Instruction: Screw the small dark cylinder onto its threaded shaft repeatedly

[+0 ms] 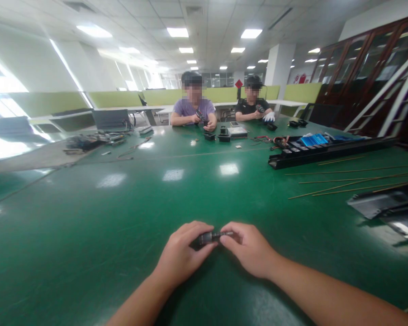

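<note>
Just above the green table (122,253), a small dark cylindrical part with a narrow shaft (207,237) lies level between my two hands. My left hand (185,249) is closed around its thicker body, thumb below and fingers over the top. The thumb and fingertips of my right hand (249,246) pinch the thin shaft end at the right. My palms and fingers hide parts of it, and its exact kind is too blurred to make out.
Across the table two people (193,108) (253,106) handle tools near black plastic parts (224,135). On the right lie a long black channel (326,151), thin brass-coloured rods (346,180) and dark metal pieces (387,203). Cables and tools (92,141) lie at far left.
</note>
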`<state>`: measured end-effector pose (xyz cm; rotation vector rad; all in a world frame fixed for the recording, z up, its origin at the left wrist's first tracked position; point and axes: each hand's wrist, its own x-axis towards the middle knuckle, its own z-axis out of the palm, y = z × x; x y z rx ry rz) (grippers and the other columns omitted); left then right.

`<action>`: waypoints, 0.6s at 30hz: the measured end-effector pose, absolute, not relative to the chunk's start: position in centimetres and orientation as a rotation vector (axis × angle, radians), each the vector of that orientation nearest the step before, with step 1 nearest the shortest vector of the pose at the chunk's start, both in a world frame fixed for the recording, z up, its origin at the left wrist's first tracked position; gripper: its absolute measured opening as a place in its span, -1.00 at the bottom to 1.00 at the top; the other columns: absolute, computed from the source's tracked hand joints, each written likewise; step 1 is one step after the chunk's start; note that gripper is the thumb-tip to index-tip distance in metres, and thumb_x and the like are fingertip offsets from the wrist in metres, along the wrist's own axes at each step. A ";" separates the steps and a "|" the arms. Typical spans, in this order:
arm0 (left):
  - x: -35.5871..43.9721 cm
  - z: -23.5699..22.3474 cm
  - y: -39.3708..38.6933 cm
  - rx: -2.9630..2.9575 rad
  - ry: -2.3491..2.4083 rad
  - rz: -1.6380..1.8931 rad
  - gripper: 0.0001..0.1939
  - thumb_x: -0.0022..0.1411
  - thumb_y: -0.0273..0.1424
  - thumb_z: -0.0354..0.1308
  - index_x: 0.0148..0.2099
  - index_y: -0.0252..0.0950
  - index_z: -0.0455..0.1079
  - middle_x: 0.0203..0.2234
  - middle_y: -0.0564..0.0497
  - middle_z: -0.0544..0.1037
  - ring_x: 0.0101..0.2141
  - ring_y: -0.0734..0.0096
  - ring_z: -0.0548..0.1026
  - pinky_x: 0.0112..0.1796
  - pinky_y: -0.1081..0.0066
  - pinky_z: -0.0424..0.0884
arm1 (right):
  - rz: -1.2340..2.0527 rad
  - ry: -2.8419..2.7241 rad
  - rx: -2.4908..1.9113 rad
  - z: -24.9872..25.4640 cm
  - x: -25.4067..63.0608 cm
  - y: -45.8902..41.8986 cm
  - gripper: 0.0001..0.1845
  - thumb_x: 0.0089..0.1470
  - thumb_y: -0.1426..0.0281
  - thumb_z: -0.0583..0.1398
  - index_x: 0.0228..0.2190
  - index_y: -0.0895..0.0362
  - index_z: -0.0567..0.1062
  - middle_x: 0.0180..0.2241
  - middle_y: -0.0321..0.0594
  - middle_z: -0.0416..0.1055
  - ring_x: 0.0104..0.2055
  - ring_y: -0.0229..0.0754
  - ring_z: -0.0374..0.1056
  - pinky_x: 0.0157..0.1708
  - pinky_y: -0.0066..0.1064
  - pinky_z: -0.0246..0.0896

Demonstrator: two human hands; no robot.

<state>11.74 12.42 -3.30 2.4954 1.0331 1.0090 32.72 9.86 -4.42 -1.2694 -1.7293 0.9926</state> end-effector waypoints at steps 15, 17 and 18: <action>11.7 -3.5 12.5 2.558 1.003 1.094 -0.76 0.21 -0.37 0.28 -0.06 -0.18 0.45 -0.22 0.04 0.57 -0.19 0.37 0.53 -0.14 0.41 0.46 | 1.055 -1.668 -1.240 -4.5 32.7 9.8 -0.82 0.16 0.31 0.17 -0.31 0.12 0.54 -0.48 -0.32 0.43 -0.45 -0.27 0.28 -0.44 -0.47 0.09; 11.6 -3.5 12.5 2.566 1.005 1.099 -0.76 0.21 -0.38 0.28 -0.05 -0.18 0.45 -0.22 0.04 0.57 -0.19 0.37 0.53 -0.14 0.41 0.46 | 1.077 -1.657 -1.233 -4.5 32.7 9.7 -0.82 0.18 0.30 0.16 -0.31 0.12 0.52 -0.51 -0.34 0.39 -0.48 -0.28 0.26 -0.46 -0.47 0.07; 11.6 -3.4 12.6 2.567 1.008 1.102 -0.75 0.21 -0.38 0.28 -0.05 -0.19 0.44 -0.22 0.04 0.57 -0.19 0.37 0.53 -0.14 0.41 0.45 | 1.086 -1.648 -1.231 -4.5 32.7 9.7 -0.81 0.19 0.29 0.15 -0.31 0.12 0.52 -0.52 -0.35 0.37 -0.48 -0.28 0.25 -0.47 -0.47 0.07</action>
